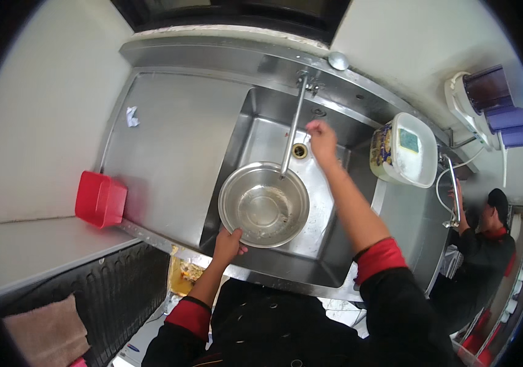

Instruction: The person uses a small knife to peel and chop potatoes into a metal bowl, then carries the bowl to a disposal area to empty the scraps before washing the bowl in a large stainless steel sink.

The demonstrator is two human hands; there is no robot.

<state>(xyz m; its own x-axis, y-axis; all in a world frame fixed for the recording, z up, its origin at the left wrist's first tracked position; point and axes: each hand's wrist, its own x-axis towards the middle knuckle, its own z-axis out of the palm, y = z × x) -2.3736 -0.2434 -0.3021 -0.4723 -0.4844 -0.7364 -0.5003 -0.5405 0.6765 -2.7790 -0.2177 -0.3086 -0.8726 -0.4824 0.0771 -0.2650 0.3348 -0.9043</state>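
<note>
My left hand (229, 246) grips the near rim of a round stainless steel bowl (264, 205), which is in the metal sink (284, 270) under the end of the faucet spout (294, 126). Some water and small bits show in the bowl. My right hand (322, 135) is raised over the far part of the sink, right of the spout and beyond the drain (299, 151). Its fingers are curled; whether it holds something small is not clear. Right of the sink stands a plastic tub (415, 169) of white suds with a green sponge (408, 140) in it.
A red plastic container (102, 199) stands at the counter's left edge, and a crumpled white scrap (132, 116) lies on the steel drainboard (174, 137). At the far right is another person (481, 257) in dark clothing beside a second faucet (453, 188). Purple-covered dispensers hang on the right wall.
</note>
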